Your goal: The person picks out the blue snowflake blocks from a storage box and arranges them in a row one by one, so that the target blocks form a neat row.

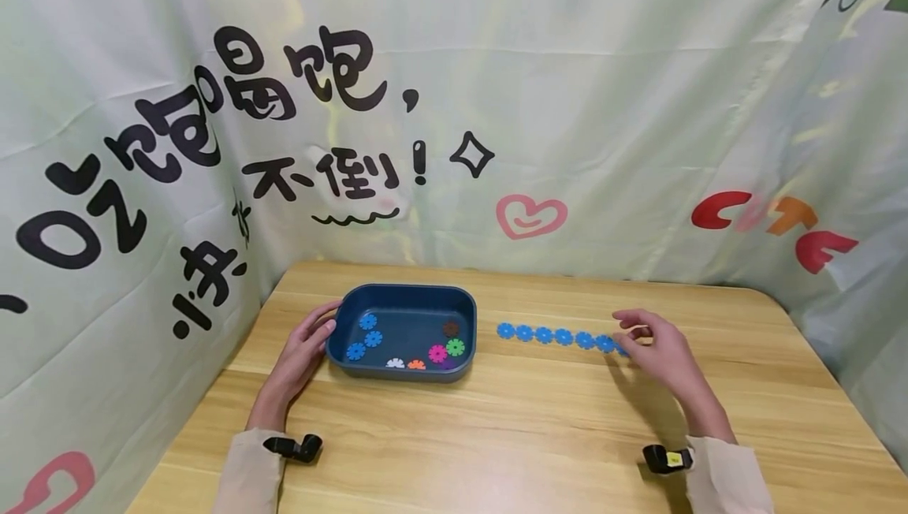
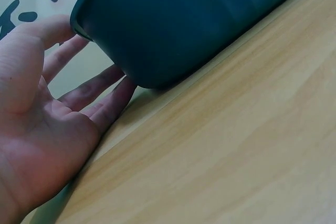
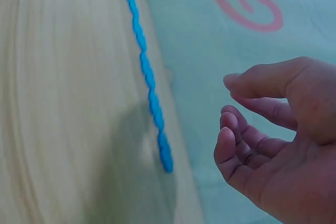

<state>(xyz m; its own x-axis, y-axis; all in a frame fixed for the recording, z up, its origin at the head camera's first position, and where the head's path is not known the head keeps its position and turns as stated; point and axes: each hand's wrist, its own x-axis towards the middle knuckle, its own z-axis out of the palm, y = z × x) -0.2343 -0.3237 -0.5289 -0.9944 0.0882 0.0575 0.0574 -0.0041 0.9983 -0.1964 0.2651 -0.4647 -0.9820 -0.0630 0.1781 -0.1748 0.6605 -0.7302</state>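
Observation:
A dark blue rectangular bin point(image 1: 404, 375) stands on the table, with my left hand point(image 1: 298, 356) at its left end. In the left wrist view the fairly straight fingers point(image 2: 86, 90) touch the outer wall, and the thumb is at the rim. Right of the bin lies a row of blue notched discs point(image 1: 563, 337), joined edge to edge. My right hand point(image 1: 663, 352) hovers over the row's right end and hides part of it in the head view. In the right wrist view its fingers are loosely bent, with nothing between them, apart from the row.
Inside the bin lie three blue discs point(image 1: 373, 338) and several others, among them a pink disc point(image 1: 437, 353), a green disc point(image 1: 455, 348) and a brown disc point(image 1: 451, 328). Printed curtains point(image 1: 603, 135) hang behind the wooden table point(image 1: 496, 443) and at its sides.

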